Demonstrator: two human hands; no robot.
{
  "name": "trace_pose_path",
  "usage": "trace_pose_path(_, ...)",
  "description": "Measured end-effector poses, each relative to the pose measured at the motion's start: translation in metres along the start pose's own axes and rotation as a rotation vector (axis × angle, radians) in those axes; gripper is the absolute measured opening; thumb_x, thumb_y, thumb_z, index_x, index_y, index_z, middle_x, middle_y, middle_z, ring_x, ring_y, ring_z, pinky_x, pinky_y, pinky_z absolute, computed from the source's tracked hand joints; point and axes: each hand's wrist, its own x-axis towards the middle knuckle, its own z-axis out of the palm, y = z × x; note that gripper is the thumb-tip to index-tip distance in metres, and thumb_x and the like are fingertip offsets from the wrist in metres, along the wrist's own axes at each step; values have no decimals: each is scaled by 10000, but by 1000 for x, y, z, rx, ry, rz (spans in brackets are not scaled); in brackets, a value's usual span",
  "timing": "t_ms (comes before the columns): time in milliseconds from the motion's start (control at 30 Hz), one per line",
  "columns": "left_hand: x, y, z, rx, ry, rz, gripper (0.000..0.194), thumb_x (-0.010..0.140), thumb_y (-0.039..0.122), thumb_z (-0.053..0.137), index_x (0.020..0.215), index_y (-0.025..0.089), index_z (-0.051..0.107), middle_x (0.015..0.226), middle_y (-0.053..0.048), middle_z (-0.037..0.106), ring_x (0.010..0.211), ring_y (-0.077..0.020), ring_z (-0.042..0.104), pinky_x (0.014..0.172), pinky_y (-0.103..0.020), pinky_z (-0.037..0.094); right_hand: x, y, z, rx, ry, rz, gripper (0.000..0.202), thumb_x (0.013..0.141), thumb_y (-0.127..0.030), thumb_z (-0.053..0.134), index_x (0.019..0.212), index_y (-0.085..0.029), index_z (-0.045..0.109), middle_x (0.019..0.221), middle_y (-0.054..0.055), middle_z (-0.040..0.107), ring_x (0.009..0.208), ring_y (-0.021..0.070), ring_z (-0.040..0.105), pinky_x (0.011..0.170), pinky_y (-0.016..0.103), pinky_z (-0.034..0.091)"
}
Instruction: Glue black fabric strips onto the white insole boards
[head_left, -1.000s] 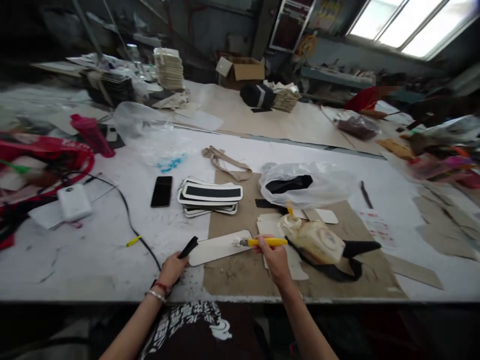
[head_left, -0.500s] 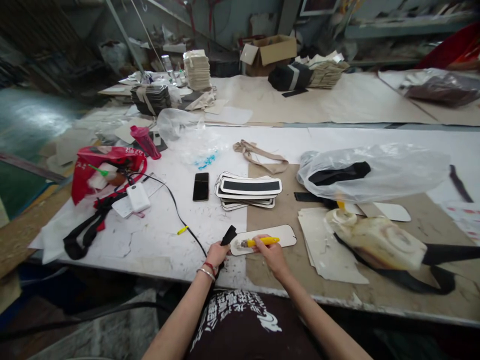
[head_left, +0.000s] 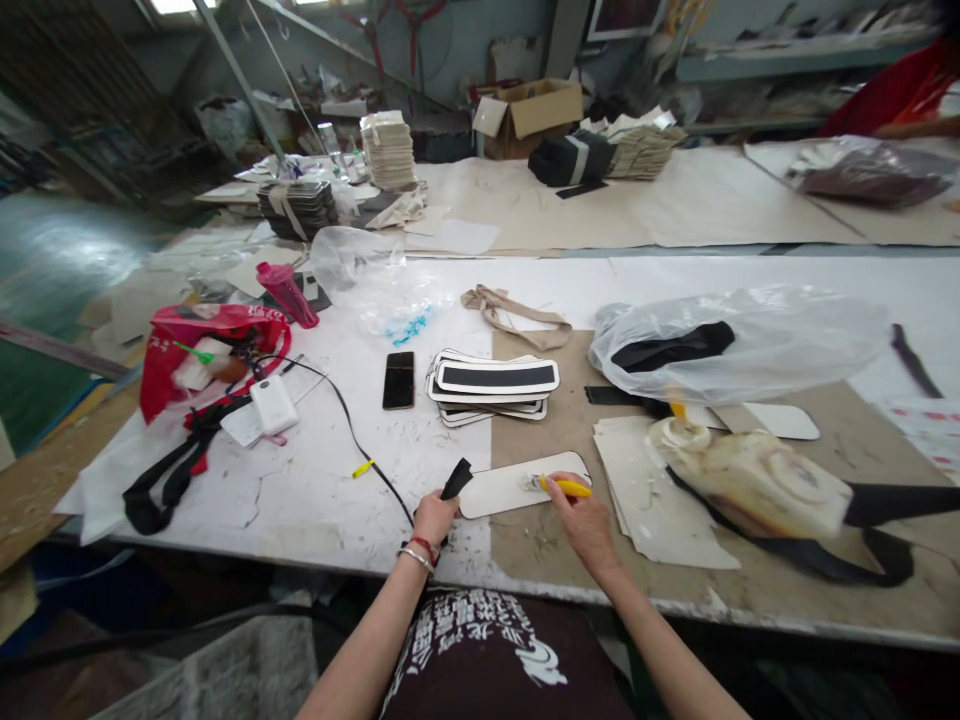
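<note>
A white rounded panel (head_left: 499, 487) lies on the table in front of me. My right hand (head_left: 585, 518) grips a yellow-handled brush (head_left: 571, 488), its bristles on the panel's right half. My left hand (head_left: 435, 517) is closed round a black strip (head_left: 456, 479) at the panel's left end; the strip's free end sticks up past the fingers. Beyond the panel rests a stack of white-edged panels (head_left: 499, 376), the top one with a black strip along its middle.
A stained plastic container (head_left: 772, 480) and beige sheets (head_left: 649, 490) lie at the right, below a clear bag (head_left: 795, 335). A phone (head_left: 398, 381), black cable (head_left: 349, 410) and red bag (head_left: 161, 370) are leftward. At the far right, a person's red sleeve (head_left: 885, 95) shows.
My right hand has moved right with the brush, from the panel's left part to its right part. My left hand still holds the black strip at the left end.
</note>
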Motion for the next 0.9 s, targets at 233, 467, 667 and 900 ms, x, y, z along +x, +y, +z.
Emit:
trace_pose_path(233,-1,0,0,35,10,18,157,718,191,520,577,143,568,461,9,508,442,-102,417,426,-216,281,10,22,-30,-152,164,-90,362,819,-493,440,843,-178,616,854,84,642,778,202,587,759,331,447)
trace_pose_path(467,0,-2,1,23,10,22,136,719,211,533,625,131,591,477,9,524,432,-95,413,421,-209,284,9,19,-48,-256,240,-215,332,855,-447,421,862,-170,604,839,81,636,783,190,588,757,323,463)
trace_pose_path(667,2,-6,3,13,16,20,119,709,199,542,625,132,594,495,7,547,440,-90,426,422,-196,297,7,13,-53,-325,245,-381,254,867,-368,434,949,-185,590,903,91,630,861,201,589,818,356,474)
trace_pose_path(900,-1,-2,1,-20,-22,25,125,716,207,531,617,140,563,487,13,522,425,-88,407,407,-200,285,-8,29,-19,-488,78,-444,250,884,-274,400,977,-176,611,954,108,629,913,220,585,803,360,495)
